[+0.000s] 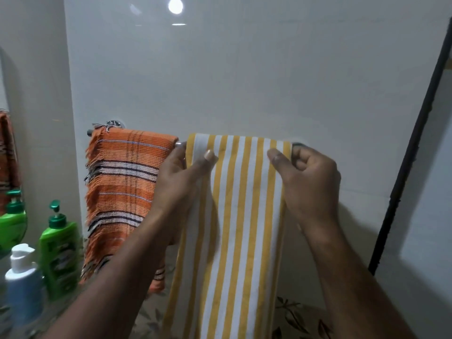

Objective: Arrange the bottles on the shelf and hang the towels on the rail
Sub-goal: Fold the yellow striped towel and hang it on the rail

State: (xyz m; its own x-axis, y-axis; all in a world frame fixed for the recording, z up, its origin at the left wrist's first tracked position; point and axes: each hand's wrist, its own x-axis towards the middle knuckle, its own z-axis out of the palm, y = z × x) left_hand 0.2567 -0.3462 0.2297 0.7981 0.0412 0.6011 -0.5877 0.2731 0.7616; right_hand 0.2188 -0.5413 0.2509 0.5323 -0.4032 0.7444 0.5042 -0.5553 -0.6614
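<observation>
A yellow-and-white striped towel [241,216] hangs over the right half of the wall rail [180,143]. My left hand [181,174] pinches its left edge just below the rail, thumb on the front. My right hand [310,174] pinches the right edge at the same height. An orange checked towel [122,192] with frayed fringes is draped over the rail's left half, touching neither hand. A green pump bottle [60,250] and a white-capped blue bottle [22,285] stand on the shelf at lower left.
A mirror [9,167] at the far left reflects the orange towel and a green bottle. White tiled wall is behind the rail. A dark vertical pipe or frame [413,152] runs down the right side. Leaf-patterned tiles show below the towels.
</observation>
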